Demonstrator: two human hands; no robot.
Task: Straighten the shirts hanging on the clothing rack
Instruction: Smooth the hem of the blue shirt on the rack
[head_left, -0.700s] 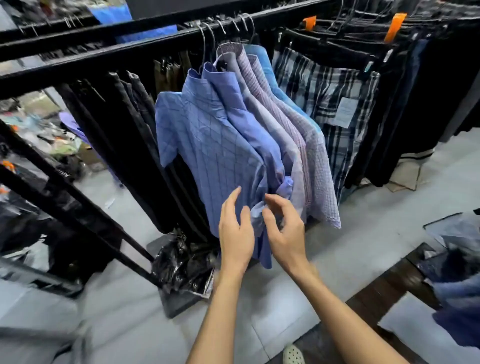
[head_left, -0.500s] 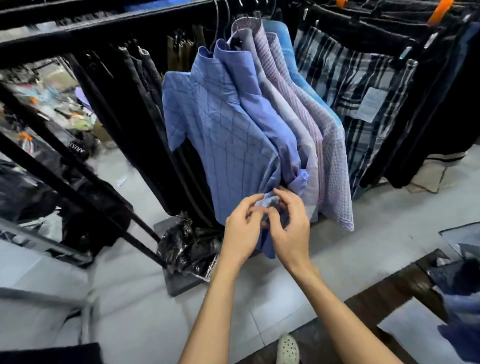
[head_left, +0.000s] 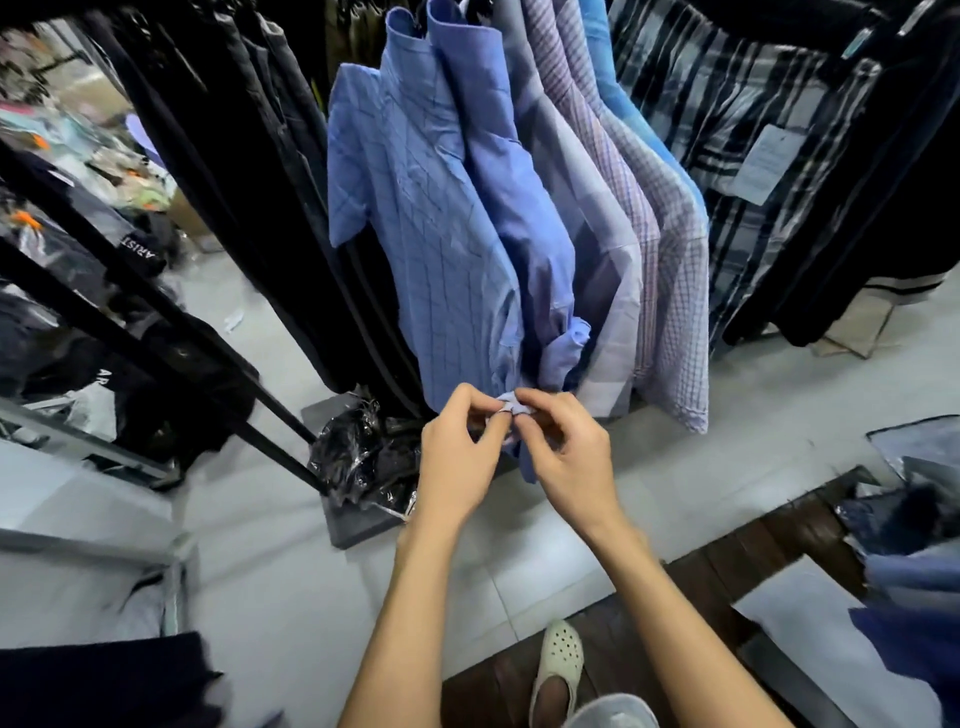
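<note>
Shirt (head_left: 431, 249): blue check, I see it hanging foremost in the row.
Left hand (head_left: 457, 462): fingers pinch its bottom hem.
Right hand (head_left: 566, 457): pinches same hem, touching left.

Even, soft indoor light, with blur and bending toward the edges.

The blue shirts (head_left: 457, 218) and pale floor tiles (head_left: 291, 597) are brightly and evenly lit; no hard shadows are cast, only a faint shade under the forearms. The dark garments (head_left: 218, 130) at far left and far right are swallowed into near black. Small glints are seen on the crumpled plastic wrap (head_left: 358, 452). The left hand (head_left: 457, 462) and right hand (head_left: 569, 457) are rendered fairly sharp. Motion smear is seen at the near left and right edges, and straight rails are bowed by the wide lens.
</note>
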